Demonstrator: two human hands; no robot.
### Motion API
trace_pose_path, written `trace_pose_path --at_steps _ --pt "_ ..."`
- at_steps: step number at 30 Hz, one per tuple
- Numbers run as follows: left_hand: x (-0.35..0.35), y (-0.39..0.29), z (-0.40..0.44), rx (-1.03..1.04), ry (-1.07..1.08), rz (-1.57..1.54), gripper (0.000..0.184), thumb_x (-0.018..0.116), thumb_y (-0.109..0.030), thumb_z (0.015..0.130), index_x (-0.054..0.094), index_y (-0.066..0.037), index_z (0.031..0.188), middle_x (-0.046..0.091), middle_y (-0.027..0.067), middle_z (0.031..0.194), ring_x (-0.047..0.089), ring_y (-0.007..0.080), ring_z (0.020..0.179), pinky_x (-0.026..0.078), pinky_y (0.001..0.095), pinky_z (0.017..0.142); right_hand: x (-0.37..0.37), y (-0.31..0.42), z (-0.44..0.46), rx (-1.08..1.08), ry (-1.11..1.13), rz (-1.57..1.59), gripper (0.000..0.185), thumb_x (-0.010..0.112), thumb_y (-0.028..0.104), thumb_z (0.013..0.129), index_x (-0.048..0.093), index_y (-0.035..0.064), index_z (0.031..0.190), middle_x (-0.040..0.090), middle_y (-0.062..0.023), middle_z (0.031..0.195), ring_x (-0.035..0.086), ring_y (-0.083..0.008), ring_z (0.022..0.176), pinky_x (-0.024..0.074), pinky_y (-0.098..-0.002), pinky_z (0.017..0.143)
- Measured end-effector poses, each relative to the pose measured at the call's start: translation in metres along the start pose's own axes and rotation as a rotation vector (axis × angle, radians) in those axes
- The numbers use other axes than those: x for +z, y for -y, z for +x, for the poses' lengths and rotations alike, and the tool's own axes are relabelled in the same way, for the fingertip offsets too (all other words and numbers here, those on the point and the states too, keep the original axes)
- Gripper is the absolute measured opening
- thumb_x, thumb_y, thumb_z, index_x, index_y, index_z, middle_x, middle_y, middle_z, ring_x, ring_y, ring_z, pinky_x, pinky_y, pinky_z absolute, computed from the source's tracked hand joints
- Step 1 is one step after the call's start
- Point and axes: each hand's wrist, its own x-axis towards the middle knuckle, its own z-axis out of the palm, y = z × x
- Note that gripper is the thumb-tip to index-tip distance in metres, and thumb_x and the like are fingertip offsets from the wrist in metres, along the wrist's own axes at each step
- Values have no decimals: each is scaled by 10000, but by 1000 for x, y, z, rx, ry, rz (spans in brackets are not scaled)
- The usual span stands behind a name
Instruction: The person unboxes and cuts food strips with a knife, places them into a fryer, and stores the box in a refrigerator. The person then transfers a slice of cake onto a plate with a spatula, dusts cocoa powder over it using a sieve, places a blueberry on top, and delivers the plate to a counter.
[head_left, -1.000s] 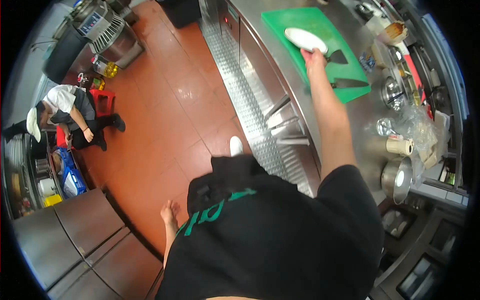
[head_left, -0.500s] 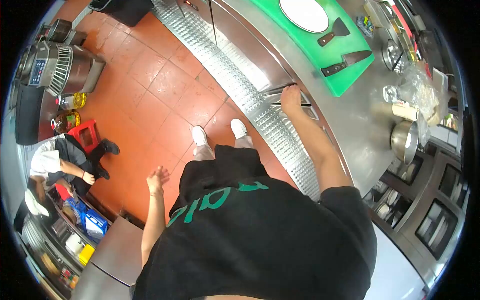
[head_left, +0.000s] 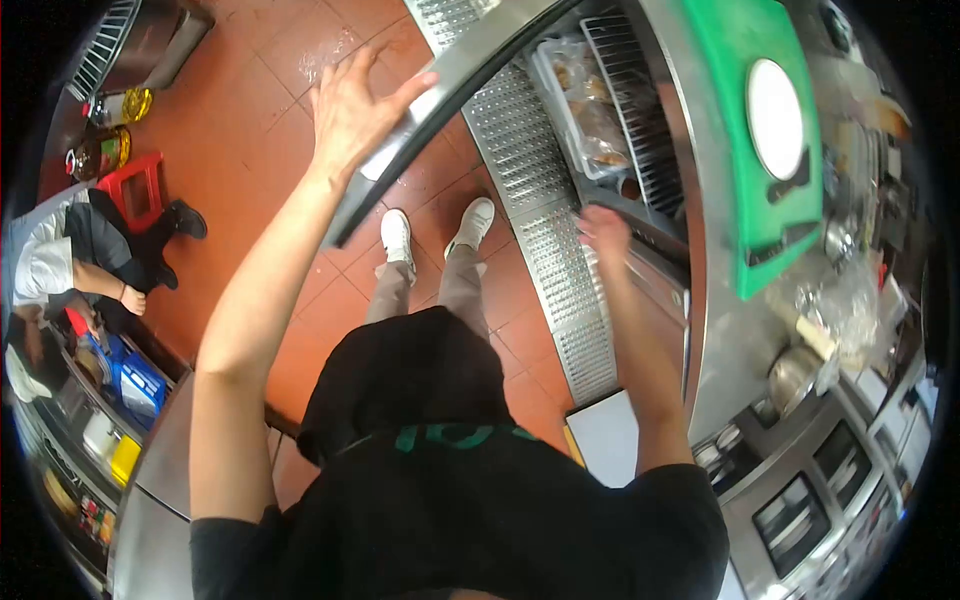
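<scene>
A door (head_left: 450, 105) with a dark seal stands swung out from under the steel counter. My left hand (head_left: 355, 110) is at the outer side of this door, fingers spread and the thumb lying against it. My right hand (head_left: 606, 235), slightly blurred, hovers before the opened cabinet with nothing visible in it and its fingers loosely apart. Inside the cabinet, a clear plastic container (head_left: 575, 110) holds bagged brownish food. Beside the container is a dark wire rack (head_left: 640, 110).
On the counter (head_left: 725, 350), a green cutting board (head_left: 715, 60) bears a white oval plate (head_left: 775, 120), a knife (head_left: 785, 243) and a scraper (head_left: 790, 180). A metal bowl (head_left: 792, 378) stands farther along. At left, another person (head_left: 95, 240) sits near a red stool (head_left: 133, 195).
The cabinet door has swung open, showing its contents. My right hand has left the handle. My left hand has come up and forward to the door. The view has shifted.
</scene>
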Motion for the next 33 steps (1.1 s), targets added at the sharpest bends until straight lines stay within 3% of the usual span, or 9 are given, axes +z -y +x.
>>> trace_pose_path --at_steps 2,4,7,8,10,11,13,19,33 --pt "30 11 7 138 -29 190 788 678 -618 672 527 -106 1252 553 206 1194 531 371 1041 387 454 924 -50 -6 84 244 -299 322 263 546 251 888 572 39 1039 635 -96 922 646 -225 810 551 -325 639" --pt "22 -3 18 97 93 364 839 687 -607 676 485 -70 1289 547 220 1200 537 342 1077 405 442 932 -105 -25 165 120 -500 385 288 494 325 917 564 67 1024 647 -92 886 644 -226 779 540 -358 659" --pt "38 12 32 475 -143 426 593 666 -391 810 498 -21 1242 573 129 1139 547 256 986 412 373 888 -189 -51 257 -221 -643 338 293 492 305 921 579 79 1086 663 -92 932 638 -220 824 516 -379 735" --pt "35 30 34 422 -6 244 699 670 -445 780 448 -50 1312 558 180 1189 541 328 1044 403 470 939 -217 -55 281 -345 -652 179 311 504 290 918 574 69 1127 665 -96 952 635 -218 857 509 -381 773" --pt "32 56 30 59 225 199 868 695 -579 695 447 -9 1300 551 230 1190 549 319 1097 429 425 935 -186 -20 277 -376 -606 258 382 331 209 985 421 -47 1254 517 -194 1162 539 -274 1074 507 -356 884" --pt "35 86 23 -277 181 -64 942 750 -568 643 427 39 1288 543 249 1166 547 334 1080 455 476 903 -203 -19 288 -349 -637 -43 400 423 252 950 468 -15 1245 543 -168 1178 539 -246 1085 486 -356 889" --pt "28 88 31 -19 163 187 936 746 -562 651 422 35 1295 548 247 1161 551 332 1078 454 467 907 -228 -18 304 -316 -657 -349 424 515 295 915 516 18 1236 569 -142 1194 539 -219 1097 466 -356 894" --pt "17 85 50 123 150 325 919 733 -544 674 405 25 1317 561 241 1147 562 327 1070 448 440 920 -233 1 312 28 -961 949 373 401 281 936 544 42 1185 567 -128 1126 511 -258 1086 479 -426 825" --pt "17 60 63 202 195 427 872 714 -491 725 385 53 1321 565 262 1140 577 314 1059 433 388 931 -199 -9 309 -222 -458 1222 366 464 134 839 504 -24 1167 560 -183 1145 524 -302 1097 418 -456 931"
